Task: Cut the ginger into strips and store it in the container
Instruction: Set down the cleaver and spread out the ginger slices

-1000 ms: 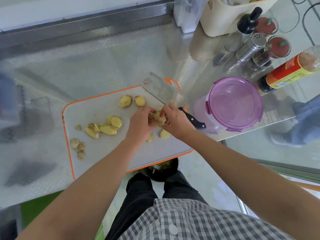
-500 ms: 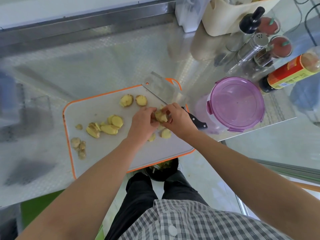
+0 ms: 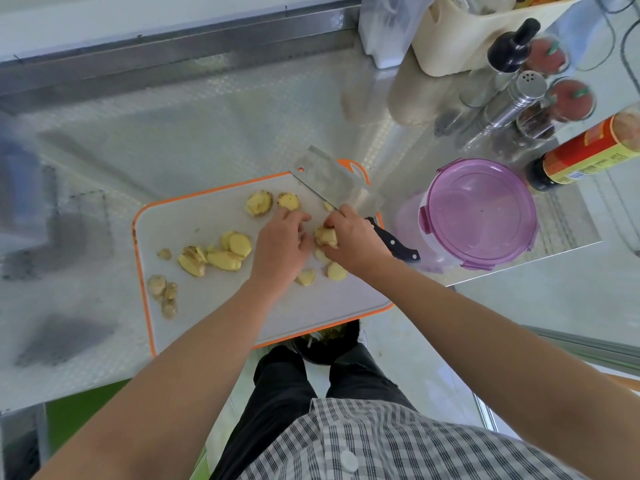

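Right hand (image 3: 349,237) pinched a ginger piece (image 3: 325,237) between thumb and curled fingers, over the right part of the cutting board (image 3: 207,299). Left hand (image 3: 280,244) sat just beside it, fingers curled toward the same piece. Couldn't tell whether they touched it or held anything. My read: both hands were turning or squaring the piece so it would sit flat for the next cut.

Cleaver (image 3: 332,181) lay flat on the board's far right corner, handle toward the person. Parked, so both hands were free, and easy for the right hand to grab again.

Ginger slices (image 3: 232,252) were heaped mid-board, two more sat at the far edge and a few lay loose by the right wrist. No strips visible yet. Knobbly offcuts (image 3: 162,292) were pushed to the left edge, probably waste kept apart.

Container (image 3: 407,220) stood on the counter (image 3: 207,133) right of the board, purple lid (image 3: 481,213) on. The storing step hadn't started, and the lid had to come off first.
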